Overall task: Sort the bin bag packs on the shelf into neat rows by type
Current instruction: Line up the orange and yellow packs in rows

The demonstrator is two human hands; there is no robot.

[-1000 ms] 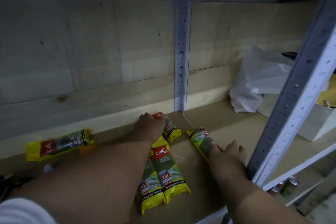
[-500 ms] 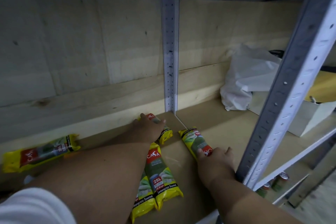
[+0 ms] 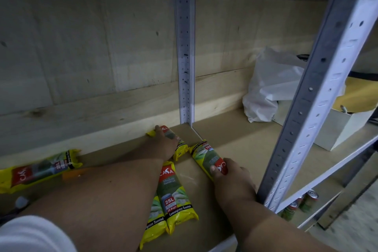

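Shelf [image 3: 235, 141], five yellow bin bag packs counted. Far left of the left hand: pack at the back wall [image 3: 38, 169], label "CASA", "25L". Left hand [image 3: 163, 146] lies over the rear pack [image 3: 173, 141], fingers curled round it; red "CASA" end shows past the fingertips. Below that forearm: front pack [image 3: 176, 194], reads "CASA", "25L", "25 Bags", "Lemongrass Scented", lying side by side with a half-hidden pack [image 3: 153, 225] near the shelf's front edge. Right hand [image 3: 231, 178] grips the angled pack [image 3: 208, 156] at its red "CASA" end. Bare shelf board between the hands. Right of the right hand: perforated metal upright [image 3: 319, 92], white plastic bag [image 3: 270, 86], white box [image 3: 343, 127].
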